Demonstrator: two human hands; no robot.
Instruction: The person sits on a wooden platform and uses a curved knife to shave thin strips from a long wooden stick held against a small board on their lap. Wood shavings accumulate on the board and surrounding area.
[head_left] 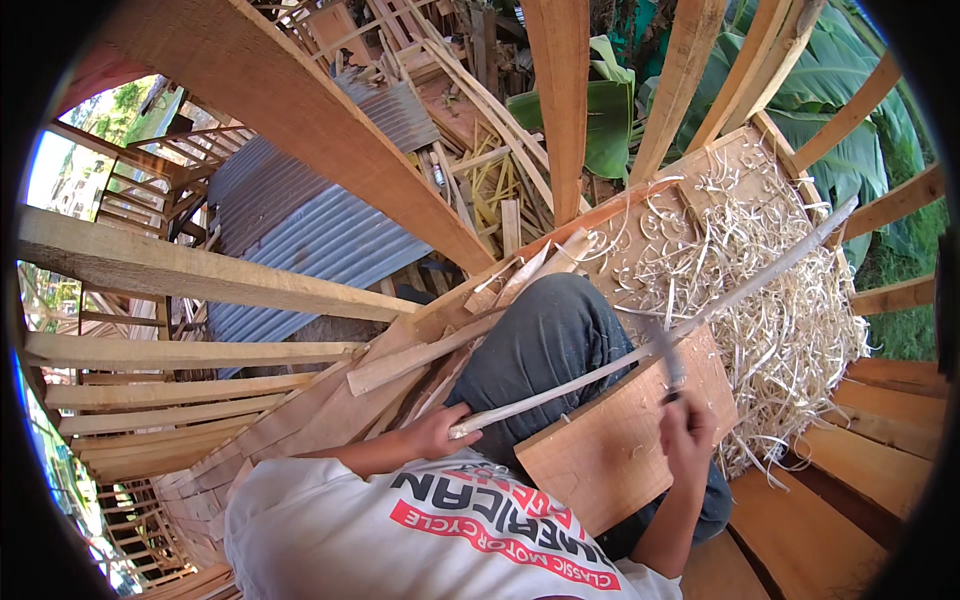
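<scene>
A long, thin, pale wooden strip [560, 398] runs from my lap out to the upper right over a heap of shavings. My left hand [438, 430] is closed round its near end. In my right hand [688, 425] is a knife [664, 352], gripped by a dark handle. Motion blurs the blade, which is up against the strip; whether it cuts into the wood I cannot tell. A flat wooden board [600, 455] lies across my lap below the strip, next to my bent left knee [560, 325].
Curly wood shavings [760, 310] cover the planks to the right. Upright timbers [558, 110] surround me like ribs. Loose wood offcuts [410, 358] lie left of my knee. Beyond are corrugated metal sheets [310, 240], piled lumber [480, 85] and large green leaves [603, 115].
</scene>
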